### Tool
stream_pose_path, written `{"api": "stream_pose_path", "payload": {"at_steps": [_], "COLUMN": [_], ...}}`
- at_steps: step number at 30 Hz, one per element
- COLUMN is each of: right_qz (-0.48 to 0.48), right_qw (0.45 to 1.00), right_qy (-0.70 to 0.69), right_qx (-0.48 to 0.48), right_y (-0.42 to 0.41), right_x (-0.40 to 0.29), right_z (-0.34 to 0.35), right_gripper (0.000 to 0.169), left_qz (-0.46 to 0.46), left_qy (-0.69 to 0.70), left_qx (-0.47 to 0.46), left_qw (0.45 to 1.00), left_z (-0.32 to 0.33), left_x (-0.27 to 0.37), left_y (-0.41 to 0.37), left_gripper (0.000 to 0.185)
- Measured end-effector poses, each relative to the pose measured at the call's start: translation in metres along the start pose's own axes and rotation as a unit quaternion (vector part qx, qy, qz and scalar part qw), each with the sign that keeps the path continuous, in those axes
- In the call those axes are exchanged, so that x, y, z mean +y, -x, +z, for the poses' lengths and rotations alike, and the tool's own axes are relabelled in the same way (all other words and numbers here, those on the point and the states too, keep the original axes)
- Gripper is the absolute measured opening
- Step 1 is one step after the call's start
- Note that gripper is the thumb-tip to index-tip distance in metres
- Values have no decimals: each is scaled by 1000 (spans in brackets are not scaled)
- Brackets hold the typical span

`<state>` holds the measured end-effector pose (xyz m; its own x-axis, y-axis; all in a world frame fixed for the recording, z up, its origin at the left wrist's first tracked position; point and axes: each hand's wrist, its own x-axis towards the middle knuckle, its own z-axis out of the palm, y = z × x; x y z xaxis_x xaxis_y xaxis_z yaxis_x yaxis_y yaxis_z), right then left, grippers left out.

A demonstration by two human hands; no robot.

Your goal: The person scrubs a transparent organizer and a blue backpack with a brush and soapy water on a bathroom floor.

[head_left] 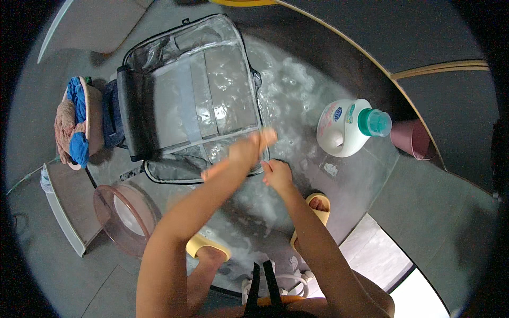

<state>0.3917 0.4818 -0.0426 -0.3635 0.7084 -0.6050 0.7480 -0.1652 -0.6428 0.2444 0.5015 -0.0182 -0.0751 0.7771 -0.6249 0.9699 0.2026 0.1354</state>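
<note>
An open, wet soft-sided bag (167,107), with a grey lining, black piping and a strap across its inside, lies on the soapy floor before me. My left hand (243,153) is over the bag's near right corner, blurred by motion. It is closed around a tan elongated tool (214,170) that looks like a brush; the blur hides its details. At the same corner, my right hand (278,173) grips the bag's edge between thumb and fingers. Suds (292,85) spread over the floor beyond the bag's right side.
A white detergent bottle (344,127) with a green cap stands at right, near a pink bucket (411,139). Left are a clothes-filled basket (94,119), dark denim (113,115) and a translucent pink basin (121,220). My feet wear yellow slippers (199,244). A dark cabinet (441,103) borders the right.
</note>
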Motion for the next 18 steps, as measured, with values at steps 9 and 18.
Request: {"api": "stream_pose_path", "payload": {"at_steps": [9,18], "right_qz": [-3,7], "right_qw": [999,999], "right_qy": [-21,0], "right_qx": [-35,-53], "right_y": [4,10], "right_x": [-8,-21], "right_z": [12,13], "right_gripper": [35,34], "left_qz": [-73,-127], "left_qy": [54,70], "left_qx": [50,58], "left_qw": [995,988], "left_z": [-25,-31], "left_x": [-28,-33], "left_y": [-34,-33], "left_gripper": [25,24]}}
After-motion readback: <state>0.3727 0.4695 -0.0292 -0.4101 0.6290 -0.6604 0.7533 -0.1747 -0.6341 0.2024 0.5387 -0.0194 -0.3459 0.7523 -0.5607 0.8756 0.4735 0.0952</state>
